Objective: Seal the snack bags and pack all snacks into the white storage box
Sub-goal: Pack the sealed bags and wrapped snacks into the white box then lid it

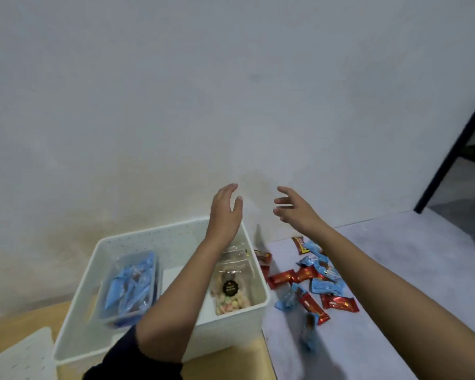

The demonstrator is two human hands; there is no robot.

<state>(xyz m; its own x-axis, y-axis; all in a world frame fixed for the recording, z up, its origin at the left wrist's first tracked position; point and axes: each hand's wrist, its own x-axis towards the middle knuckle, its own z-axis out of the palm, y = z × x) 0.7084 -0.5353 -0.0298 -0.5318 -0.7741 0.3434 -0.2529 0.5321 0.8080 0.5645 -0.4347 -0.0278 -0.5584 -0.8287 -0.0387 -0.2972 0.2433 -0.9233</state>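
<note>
The white storage box (88, 319) sits on the table at lower left. Inside it a clear bag of blue-wrapped snacks (132, 283) lies on the left and a clear zip bag of pastel candies (231, 283) leans against the right wall. Loose red snack packs (294, 277) and blue snack packs (324, 286) lie scattered on the grey cloth right of the box. My left hand (225, 212) is raised above the box's far right corner, fingers straight, holding nothing. My right hand (296, 207) hovers beside it above the far end of the snacks, fingers spread and empty.
A white perforated lid (19, 357) lies at the bottom left on the wooden table (17, 325). A grey cloth (409, 270) covers the right side. A plain wall stands close behind. A black frame leg (450, 154) leans at the far right.
</note>
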